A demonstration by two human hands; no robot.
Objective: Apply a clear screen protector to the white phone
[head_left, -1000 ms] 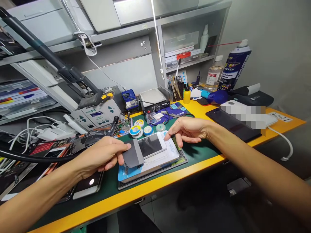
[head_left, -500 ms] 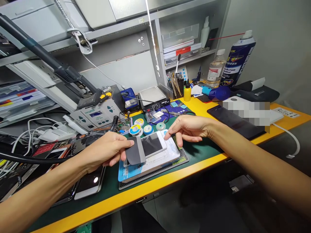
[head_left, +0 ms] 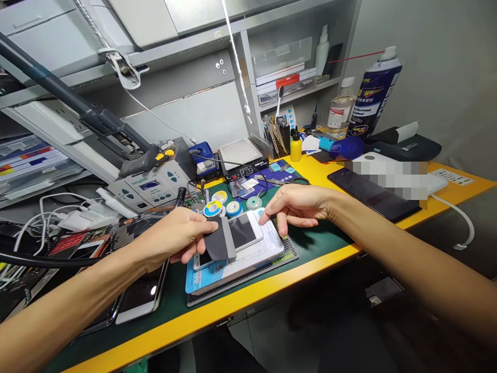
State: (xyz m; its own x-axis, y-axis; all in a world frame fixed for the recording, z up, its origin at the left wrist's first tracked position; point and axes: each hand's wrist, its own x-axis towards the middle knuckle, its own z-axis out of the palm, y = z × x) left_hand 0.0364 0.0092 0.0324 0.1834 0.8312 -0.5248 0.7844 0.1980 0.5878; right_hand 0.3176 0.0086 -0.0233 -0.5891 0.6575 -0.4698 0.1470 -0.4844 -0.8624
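Observation:
In the head view, a white-framed phone (head_left: 243, 231) with a dark screen lies on a blue and white box (head_left: 233, 267). My left hand (head_left: 188, 233) pinches a dark grey flat scraper (head_left: 217, 239) with a lighter grey edge strip. The scraper covers part of the screen, and its edge strip rests across the glass. My right hand (head_left: 297, 204) holds nothing; its index fingertip touches the phone's white right end while the other fingers hang loosely curled and apart.
Beneath the box is a perforated grey mat (head_left: 289, 255). Solder spools (head_left: 213, 208) stand just behind it, with scissors (head_left: 295, 181) beyond. Other phones (head_left: 140, 295) lie at left, and a large dark phone (head_left: 373, 191) at right. The yellow table edge (head_left: 240, 295) runs in front.
The scraper in my left hand has slid a little rightward along the phone's screen. My right index finger stays at the phone's end. The whole view has shifted slightly.

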